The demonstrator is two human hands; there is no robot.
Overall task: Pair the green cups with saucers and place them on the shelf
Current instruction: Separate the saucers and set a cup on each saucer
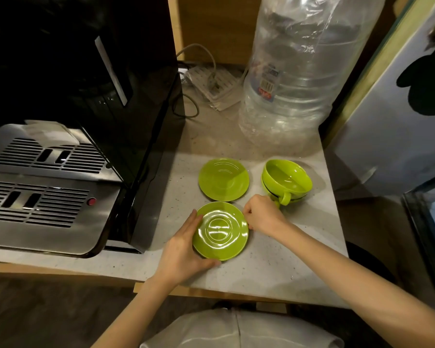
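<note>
My left hand cups near saucer edge on tabletop; right hand, loosely curled, pinches opposite rim. Second saucer beyond it; stacked cups right of that. Pairing step: next, lift top cup onto saucer.

Lower cup: mostly hidden under the upper cup, only rim and handle showing. Near saucer: left edge covered by left hand. Coffee machine: cut off at top and left edges. Water bottle: top cut off, label print unreadable.
</note>
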